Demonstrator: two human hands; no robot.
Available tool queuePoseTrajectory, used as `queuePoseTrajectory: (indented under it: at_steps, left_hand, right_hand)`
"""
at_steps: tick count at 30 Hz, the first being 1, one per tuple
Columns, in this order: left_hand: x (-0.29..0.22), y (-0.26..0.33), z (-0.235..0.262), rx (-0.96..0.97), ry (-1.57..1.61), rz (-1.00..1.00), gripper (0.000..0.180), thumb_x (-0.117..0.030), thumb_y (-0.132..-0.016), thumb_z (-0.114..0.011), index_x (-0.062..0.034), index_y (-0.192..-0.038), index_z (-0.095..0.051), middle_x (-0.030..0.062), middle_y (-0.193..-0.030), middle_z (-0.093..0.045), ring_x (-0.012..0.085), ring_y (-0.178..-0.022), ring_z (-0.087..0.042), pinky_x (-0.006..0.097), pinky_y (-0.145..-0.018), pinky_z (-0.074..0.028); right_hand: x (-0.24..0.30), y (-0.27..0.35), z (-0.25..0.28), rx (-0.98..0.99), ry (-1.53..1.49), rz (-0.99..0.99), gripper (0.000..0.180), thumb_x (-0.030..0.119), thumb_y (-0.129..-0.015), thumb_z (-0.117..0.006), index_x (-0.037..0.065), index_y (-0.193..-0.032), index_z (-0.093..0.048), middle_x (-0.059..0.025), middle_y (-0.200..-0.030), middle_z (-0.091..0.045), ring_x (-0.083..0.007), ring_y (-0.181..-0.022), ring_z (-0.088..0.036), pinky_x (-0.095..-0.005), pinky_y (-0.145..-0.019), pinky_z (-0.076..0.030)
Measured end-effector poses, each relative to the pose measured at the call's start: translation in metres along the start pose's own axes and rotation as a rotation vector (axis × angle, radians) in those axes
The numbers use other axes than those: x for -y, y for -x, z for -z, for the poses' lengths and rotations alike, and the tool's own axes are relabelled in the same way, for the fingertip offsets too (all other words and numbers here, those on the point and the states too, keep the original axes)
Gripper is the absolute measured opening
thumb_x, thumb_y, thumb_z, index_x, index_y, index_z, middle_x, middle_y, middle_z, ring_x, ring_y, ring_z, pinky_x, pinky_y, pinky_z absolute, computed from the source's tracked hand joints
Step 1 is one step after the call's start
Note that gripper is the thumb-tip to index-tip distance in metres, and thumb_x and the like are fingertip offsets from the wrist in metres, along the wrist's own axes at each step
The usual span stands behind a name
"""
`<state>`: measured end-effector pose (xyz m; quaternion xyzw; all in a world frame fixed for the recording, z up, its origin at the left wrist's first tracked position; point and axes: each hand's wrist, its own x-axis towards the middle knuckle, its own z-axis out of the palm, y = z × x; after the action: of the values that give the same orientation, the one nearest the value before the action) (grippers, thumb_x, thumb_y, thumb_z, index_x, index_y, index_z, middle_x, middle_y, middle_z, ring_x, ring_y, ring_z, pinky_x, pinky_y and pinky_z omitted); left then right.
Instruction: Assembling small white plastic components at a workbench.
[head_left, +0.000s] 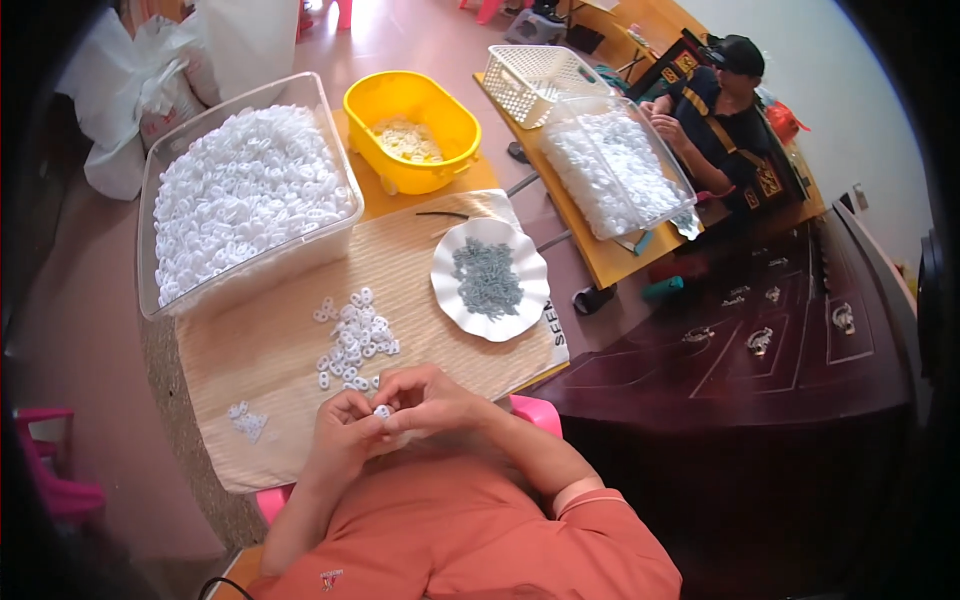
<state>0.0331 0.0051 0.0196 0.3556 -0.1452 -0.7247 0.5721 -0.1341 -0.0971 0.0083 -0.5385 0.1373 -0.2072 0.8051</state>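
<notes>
Close to my body, over the near edge of the table, my two hands meet around one small white plastic piece point(381, 411). My left hand point(340, 435) pinches it from one side. The fingers of my right hand point(432, 402) are bent round its other side, partly hiding it. Just beyond lies a loose pile of white plastic pieces point(352, 338), each with holes through it. A smaller group of white pieces point(247, 422) sits on the left of the beige striped cloth point(255, 365). To the right, a white wavy-rimmed plate point(448, 300) holds many small grey-green pieces point(487, 278).
A clear tub point(255, 265) heaped with white pieces stands at the back left, beside a yellow tub point(425, 175). At another table point(605, 262), a person point(735, 130) sits behind a second filled clear bin point(610, 170). A dark red carved door panel point(720, 385) lies right.
</notes>
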Motion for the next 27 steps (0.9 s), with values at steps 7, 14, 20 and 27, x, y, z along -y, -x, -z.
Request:
queuePoseTrajectory:
  at_steps: [7, 14, 20, 27]
  left_hand:
    - [0.003, 0.000, 0.000, 0.024, -0.029, -0.045, 0.020, -0.009, -0.081, -0.073, -0.0063, -0.085, -0.054, 0.0084, -0.085, -0.064, 0.0152, -0.073, -0.064, 0.027, -0.062, -0.055]
    - [0.005, -0.001, 0.002, 0.035, -0.016, -0.057, 0.015, -0.007, -0.085, -0.069, -0.0059, -0.087, -0.054, 0.0070, -0.085, -0.063, 0.0142, -0.074, -0.064, 0.026, -0.064, -0.056]
    - [0.005, 0.001, 0.005, 0.029, -0.010, -0.058, 0.012, -0.006, -0.086, -0.067, -0.0044, -0.088, -0.055, 0.0076, -0.085, -0.064, 0.0145, -0.074, -0.064, 0.027, -0.066, -0.057]
    - [0.004, -0.001, 0.005, 0.055, -0.038, -0.051, 0.010, -0.008, -0.088, -0.066, -0.0029, -0.089, -0.057, 0.0083, -0.085, -0.067, 0.0126, -0.075, -0.066, 0.023, -0.066, -0.056]
  right_hand:
    - [0.000, 0.002, -0.001, -0.001, -0.069, 0.003, 0.021, -0.001, -0.081, -0.070, -0.003, -0.101, -0.066, -0.0035, -0.089, -0.058, -0.0104, -0.079, -0.059, -0.0237, -0.069, -0.050]
    - [-0.002, 0.001, 0.002, 0.000, -0.136, -0.016, 0.018, 0.000, -0.082, -0.070, -0.003, -0.099, -0.065, -0.0048, -0.090, -0.059, -0.0130, -0.081, -0.063, -0.0258, -0.071, -0.053]
    - [-0.004, 0.001, -0.001, 0.000, -0.139, 0.001, 0.015, 0.000, -0.084, -0.069, -0.003, -0.097, -0.064, -0.0061, -0.089, -0.061, -0.0153, -0.082, -0.065, -0.0269, -0.072, -0.054]
    - [0.004, 0.004, -0.001, -0.004, -0.031, 0.033, 0.011, -0.003, -0.085, -0.065, -0.005, -0.096, -0.063, -0.0076, -0.091, -0.059, -0.0167, -0.083, -0.065, -0.0281, -0.074, -0.055]
